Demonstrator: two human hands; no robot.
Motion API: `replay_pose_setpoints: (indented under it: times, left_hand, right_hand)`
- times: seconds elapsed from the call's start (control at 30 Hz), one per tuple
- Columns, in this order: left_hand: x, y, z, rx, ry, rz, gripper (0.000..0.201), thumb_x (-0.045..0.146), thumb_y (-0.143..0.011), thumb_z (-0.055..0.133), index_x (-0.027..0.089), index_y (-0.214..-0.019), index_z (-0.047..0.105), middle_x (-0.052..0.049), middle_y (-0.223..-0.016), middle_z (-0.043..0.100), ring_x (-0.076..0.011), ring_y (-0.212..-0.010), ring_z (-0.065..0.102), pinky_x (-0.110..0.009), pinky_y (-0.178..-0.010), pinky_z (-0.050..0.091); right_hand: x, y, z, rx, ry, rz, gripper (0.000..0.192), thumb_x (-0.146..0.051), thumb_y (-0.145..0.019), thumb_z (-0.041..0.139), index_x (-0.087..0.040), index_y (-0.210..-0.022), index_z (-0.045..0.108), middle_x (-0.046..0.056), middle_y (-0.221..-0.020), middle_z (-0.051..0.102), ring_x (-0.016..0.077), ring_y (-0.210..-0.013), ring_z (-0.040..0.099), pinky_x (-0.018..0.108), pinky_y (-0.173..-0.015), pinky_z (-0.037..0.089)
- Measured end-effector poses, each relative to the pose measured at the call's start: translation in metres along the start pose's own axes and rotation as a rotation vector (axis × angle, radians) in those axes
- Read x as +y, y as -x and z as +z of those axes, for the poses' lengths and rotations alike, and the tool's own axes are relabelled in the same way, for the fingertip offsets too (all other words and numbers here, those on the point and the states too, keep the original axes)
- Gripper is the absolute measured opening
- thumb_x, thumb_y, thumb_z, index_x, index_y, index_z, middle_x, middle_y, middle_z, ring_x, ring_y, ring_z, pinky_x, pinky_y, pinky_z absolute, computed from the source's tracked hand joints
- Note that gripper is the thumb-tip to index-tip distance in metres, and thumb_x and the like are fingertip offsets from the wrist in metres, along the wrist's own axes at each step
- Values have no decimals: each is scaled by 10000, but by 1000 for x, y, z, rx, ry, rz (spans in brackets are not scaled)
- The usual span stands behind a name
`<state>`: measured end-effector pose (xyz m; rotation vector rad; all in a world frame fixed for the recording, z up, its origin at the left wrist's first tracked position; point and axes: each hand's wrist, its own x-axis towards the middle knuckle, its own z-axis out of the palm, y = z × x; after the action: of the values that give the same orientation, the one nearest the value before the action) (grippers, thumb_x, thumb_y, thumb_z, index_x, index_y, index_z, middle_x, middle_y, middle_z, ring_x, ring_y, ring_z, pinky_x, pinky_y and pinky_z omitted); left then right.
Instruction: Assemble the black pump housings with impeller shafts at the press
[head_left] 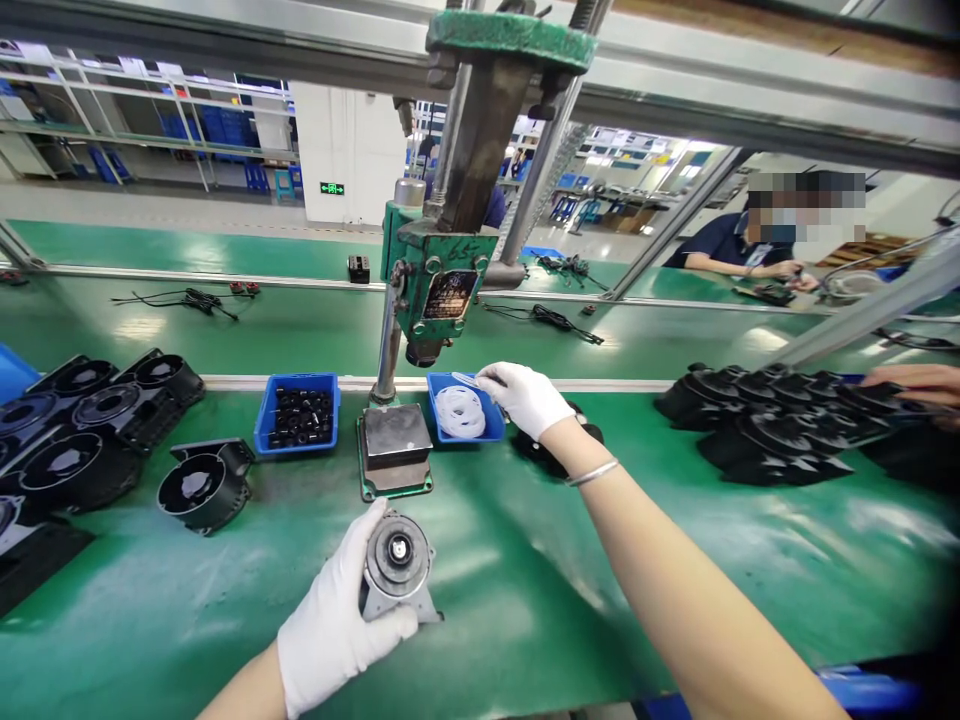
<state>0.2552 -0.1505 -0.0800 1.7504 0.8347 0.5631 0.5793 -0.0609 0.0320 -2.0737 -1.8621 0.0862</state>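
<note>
My left hand, in a white glove, grips a round grey-black motor housing above the green bench, its hub facing up. Over a blue bin of thin white plastic rings, my gloved right hand pinches one white ring between thumb and fingers. Between my hands and slightly behind stands a green hand press, with a dark metal block on its base. Left of the press sits another blue bin with small black parts.
Black fan housings crowd the left side, with a single one nearer the middle. More black parts are grouped at right, where another person's hand reaches in. Cables lie behind the rail. A co-worker sits across the bench.
</note>
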Motion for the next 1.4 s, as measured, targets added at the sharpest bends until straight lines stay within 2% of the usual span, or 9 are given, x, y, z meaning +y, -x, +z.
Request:
replay_pose_setpoints:
  times: [0.3, 0.5, 0.7, 0.9, 1.0, 1.1, 1.2, 1.3, 1.4]
  left_hand:
    - [2, 2, 0, 7, 3, -24, 1014, 362, -752, 696, 219, -1521, 51, -171, -1512, 354, -357, -1410, 333, -590, -1171, 220]
    - [5, 2, -3, -14, -19, -42, 1013, 335, -745, 694, 220, -1522, 54, -168, -1525, 337, -362, -1420, 312, -595, -1171, 217]
    - [8, 2, -3, -2, -17, -52, 1023, 267, -727, 698, 203, -1523, 58, -170, -1499, 382, -360, -1398, 357, -589, -1166, 242]
    - [5, 5, -9, 73, -6, 83, 1063, 235, -730, 753, 271, -1530, 53, -148, -1575, 258, -357, -1436, 281, -553, -1175, 264]
    - [10, -2, -20, 143, -93, 232, 825, 291, -848, 678, 296, -1507, 182, -122, -1571, 282, -315, -1432, 310, -522, -1169, 307]
    - [18, -12, -33, 106, -261, 430, 333, 232, -918, 592, 286, -1243, 540, -59, -1307, 591, -252, -1333, 474, -441, -1125, 401]
    - [22, -18, -40, 78, -358, 460, 54, 242, -936, 570, 248, -940, 623, -21, -991, 677, -213, -1164, 605, -359, -1020, 490]
    - [20, -15, -42, 90, -410, 403, 75, 275, -949, 548, 246, -935, 616, -30, -1046, 673, -196, -1078, 638, -298, -899, 536]
    - [18, -10, -40, 121, -421, 402, 85, 266, -964, 518, 250, -976, 601, -34, -1114, 660, -176, -1046, 649, -268, -882, 534]
  right_hand:
    - [7, 9, 1, 98, -50, -34, 160, -292, -893, 553, -204, -853, 681, 42, -841, 706, 205, -814, 646, 301, -773, 493]
    - [11, 16, -4, 249, -105, -78, 149, -304, -873, 564, -199, -828, 659, 80, -1010, 675, 219, -993, 615, 338, -930, 469]
    - [19, 9, -6, 297, -169, -5, 188, -341, -867, 550, -198, -808, 657, 71, -879, 680, 230, -868, 634, 361, -824, 501]
    - [-28, 54, -7, 169, -365, -126, 205, -365, -919, 519, -234, -844, 657, 27, -817, 705, 207, -786, 653, 347, -769, 513]
    - [-63, 94, 17, -59, -496, -465, 190, -342, -957, 524, -262, -844, 653, 9, -866, 708, 182, -813, 659, 325, -772, 531]
    - [-78, 119, 46, -124, -583, -647, 146, -295, -977, 522, -233, -901, 630, 21, -859, 692, 162, -796, 642, 305, -737, 536]
    - [-76, 128, 60, -74, -570, -630, 147, -282, -990, 503, -215, -908, 605, 27, -830, 671, 159, -764, 622, 300, -699, 520]
    - [-72, 134, 59, -84, -513, -591, 186, -398, -952, 564, -212, -947, 578, 31, -847, 654, 173, -767, 612, 314, -700, 513]
    - [-74, 145, 55, -51, -422, -607, 562, -619, -756, 713, -179, -1060, 540, 80, -945, 636, 224, -820, 597, 364, -725, 511]
